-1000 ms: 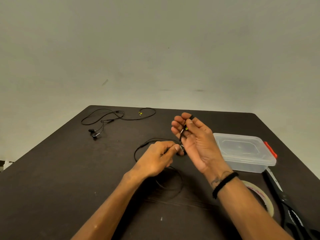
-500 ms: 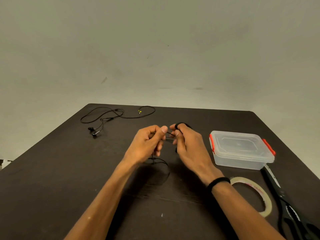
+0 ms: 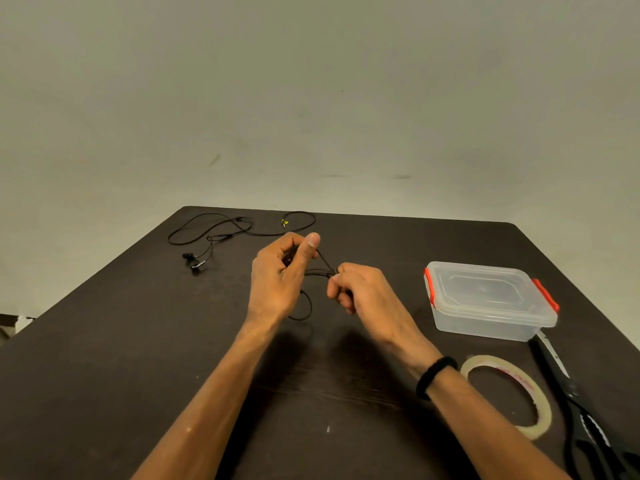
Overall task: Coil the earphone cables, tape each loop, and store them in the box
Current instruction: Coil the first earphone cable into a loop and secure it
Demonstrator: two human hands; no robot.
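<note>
A black earphone cable (image 3: 316, 271) is held above the middle of the dark wood-grain bench (image 3: 104, 358) by both hands. The left hand (image 3: 278, 282) is curled, its fingers (image 3: 310, 247) closed loosely around several strands of the thin cable, with the thumb raised and pressed towards the forefinger. The right hand (image 3: 363, 296) is closed in a tight pinch; thumb and forefinger are clamped together on the cable where the strands meet (the remaining fingers are folded under the palm). A short slack loop of the same cable hangs below the left hand, near the bench surface; whether it touches cannot be told. A black band (image 3: 433, 375) is worn on the right wrist. A second black earphone set (image 3: 221, 233), uncoiled, lies in loose curves at the far left of the bench, well apart from the hands. To the right, a translucent rectangular plastic box (image 3: 485, 317) with rounded corners is seen, its clear lid fastened by red clips. Nearer the person, a flat ring of clear tape (image 3: 512, 393) lies just beside black-handled scissors (image 3: 575, 403).
</note>
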